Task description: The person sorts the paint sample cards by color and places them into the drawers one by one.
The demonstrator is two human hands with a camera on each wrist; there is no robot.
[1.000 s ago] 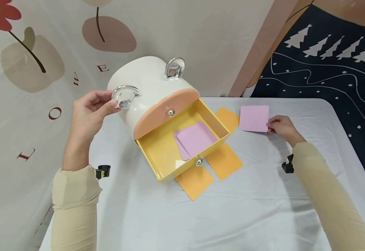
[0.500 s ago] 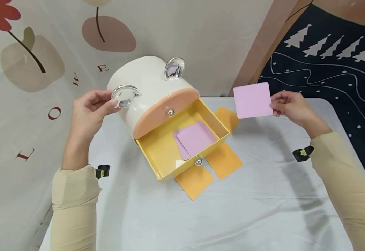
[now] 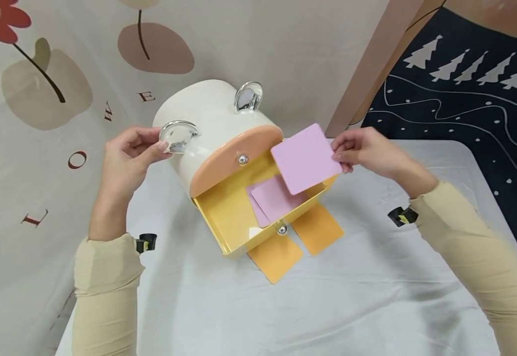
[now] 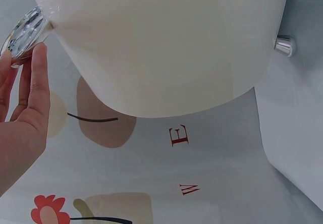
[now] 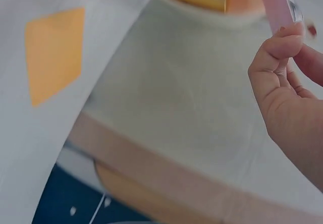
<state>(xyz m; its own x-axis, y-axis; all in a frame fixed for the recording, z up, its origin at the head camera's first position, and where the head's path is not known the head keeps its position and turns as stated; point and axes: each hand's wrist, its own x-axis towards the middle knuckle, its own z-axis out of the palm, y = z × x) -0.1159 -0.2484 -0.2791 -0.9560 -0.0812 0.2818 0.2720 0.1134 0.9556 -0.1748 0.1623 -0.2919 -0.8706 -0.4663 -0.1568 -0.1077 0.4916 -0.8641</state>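
Note:
A white rounded box (image 3: pixel 196 106) with an orange front panel (image 3: pixel 223 170) stands on the table, its yellow drawer (image 3: pixel 223 212) pulled out. My left hand (image 3: pixel 127 158) pinches one of the two shiny ear-shaped pieces on top, the near-left silver ear (image 3: pixel 177 136); the left wrist view shows the same grip. Between thumb and fingers, my right hand (image 3: pixel 365 151) holds a pink square card (image 3: pixel 307 160) by its right edge, tilted above the drawer's right side. Pink cards (image 3: pixel 272 200) lie overlapping inside the drawer, partly hidden by the held one.
Orange cards (image 3: pixel 318 230) lie on the white-covered table (image 3: pixel 329 306) by the drawer's front and right side. A printed curtain (image 3: pixel 285 59) hangs behind the box. Dark cloth with white trees (image 3: pixel 423 52) is at the right.
My right hand has lifted the pink card off the table and carried it left over the drawer. My left hand stays on the ear.

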